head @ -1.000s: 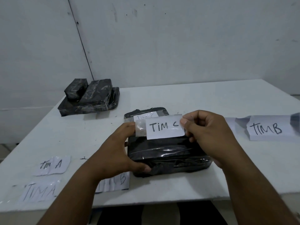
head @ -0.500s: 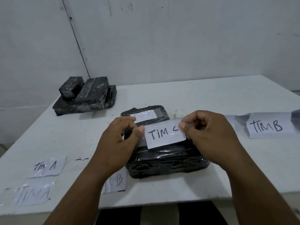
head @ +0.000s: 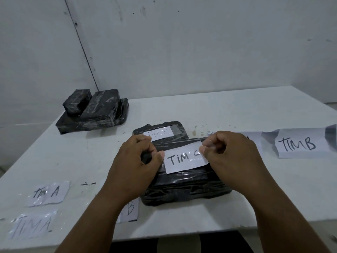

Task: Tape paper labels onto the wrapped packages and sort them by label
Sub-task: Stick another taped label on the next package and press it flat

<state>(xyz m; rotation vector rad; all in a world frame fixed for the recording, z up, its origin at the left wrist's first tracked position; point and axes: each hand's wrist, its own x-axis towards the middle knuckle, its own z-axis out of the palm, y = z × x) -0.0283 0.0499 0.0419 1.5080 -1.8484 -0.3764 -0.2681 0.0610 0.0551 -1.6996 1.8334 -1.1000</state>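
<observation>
I see the "TIM C" label [head: 185, 157] lying long side left to right on top of the black package [head: 186, 185], my left hand [head: 135, 161] pinching its left end, my right hand [head: 229, 154] its right end

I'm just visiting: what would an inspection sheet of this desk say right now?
Surface: white table, scuffed.
Job's things: TIM C label held over the near black package; behind it, a labelled package.
Clutter: stack of unlabelled packages; loose TIM A labels, a TIM B label.
Grip: left hand and right hand each pinch a label end.
Cables: nothing seen.
Surroundings: bare grey wall.
</observation>
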